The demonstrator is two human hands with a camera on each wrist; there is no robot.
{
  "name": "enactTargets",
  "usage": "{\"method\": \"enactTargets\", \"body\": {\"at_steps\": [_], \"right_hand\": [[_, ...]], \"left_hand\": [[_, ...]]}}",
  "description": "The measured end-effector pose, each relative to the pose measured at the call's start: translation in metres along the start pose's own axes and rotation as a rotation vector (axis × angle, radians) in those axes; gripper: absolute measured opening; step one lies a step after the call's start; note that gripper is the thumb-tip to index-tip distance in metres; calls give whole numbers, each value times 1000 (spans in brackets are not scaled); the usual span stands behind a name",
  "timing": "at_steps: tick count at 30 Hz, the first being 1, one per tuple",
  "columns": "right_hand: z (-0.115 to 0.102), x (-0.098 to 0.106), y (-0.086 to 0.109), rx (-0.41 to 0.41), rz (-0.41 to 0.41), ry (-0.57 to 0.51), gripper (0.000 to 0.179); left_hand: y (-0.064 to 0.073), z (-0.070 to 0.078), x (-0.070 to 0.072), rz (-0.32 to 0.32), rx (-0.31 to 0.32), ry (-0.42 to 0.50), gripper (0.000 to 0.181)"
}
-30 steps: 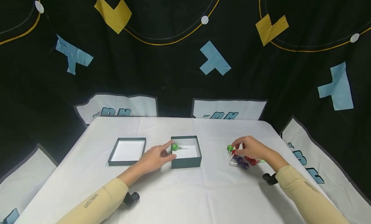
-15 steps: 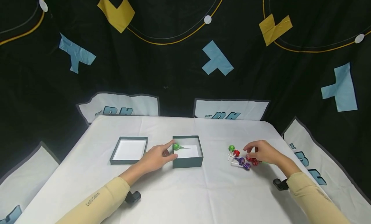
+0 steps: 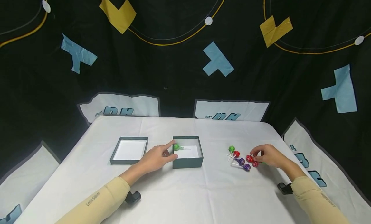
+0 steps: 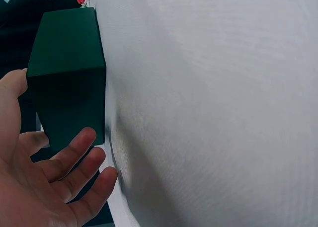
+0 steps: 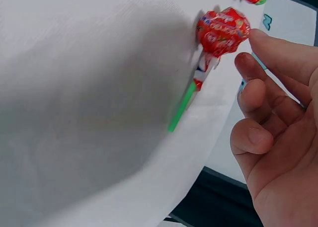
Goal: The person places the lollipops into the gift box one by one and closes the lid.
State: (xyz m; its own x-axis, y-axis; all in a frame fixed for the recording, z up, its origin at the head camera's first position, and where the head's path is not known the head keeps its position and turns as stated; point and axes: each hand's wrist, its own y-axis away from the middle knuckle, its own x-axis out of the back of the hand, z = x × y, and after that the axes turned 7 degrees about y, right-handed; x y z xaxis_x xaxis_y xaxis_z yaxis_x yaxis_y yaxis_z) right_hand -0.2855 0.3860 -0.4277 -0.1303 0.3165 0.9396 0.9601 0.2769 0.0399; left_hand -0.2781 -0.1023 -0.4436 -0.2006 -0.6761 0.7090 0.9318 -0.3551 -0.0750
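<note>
On the left side of an open dark green box [image 3: 187,162], my left hand [image 3: 158,158] rests its thumb and index finger, the other fingers loose in the left wrist view. Inside the box lies a green-wrapped lollipop [image 3: 176,147] with a pale stick. My right hand [image 3: 270,157] reaches over two red lollipops [image 3: 249,158] on the table, its fingers loosely bent and not closed round either. In the right wrist view its thumb tip is right at the wrapper of a red lollipop [image 5: 222,32] with a green stick.
A shallow box lid [image 3: 129,150] with a white inside lies left of the box. Left of my right hand are a green lollipop [image 3: 231,149], another red one [image 3: 236,154] and two purple lollipops [image 3: 246,167]. The white-covered table [image 3: 179,195] ends before a black curtain [image 3: 174,72].
My right hand has moved right and toward me, from the green lollipop to the red ones, which now show more fully. My left hand stays at the box.
</note>
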Motion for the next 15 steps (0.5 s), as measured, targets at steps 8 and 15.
{"method": "enactTargets", "body": {"at_steps": [8, 15], "right_hand": [[6, -2, 4, 2, 6, 0, 17], [13, -3, 5, -22, -29, 13, 18]], "left_hand": [[0, 1, 0, 4, -7, 2, 70], [0, -1, -1, 3, -1, 8, 71]]}}
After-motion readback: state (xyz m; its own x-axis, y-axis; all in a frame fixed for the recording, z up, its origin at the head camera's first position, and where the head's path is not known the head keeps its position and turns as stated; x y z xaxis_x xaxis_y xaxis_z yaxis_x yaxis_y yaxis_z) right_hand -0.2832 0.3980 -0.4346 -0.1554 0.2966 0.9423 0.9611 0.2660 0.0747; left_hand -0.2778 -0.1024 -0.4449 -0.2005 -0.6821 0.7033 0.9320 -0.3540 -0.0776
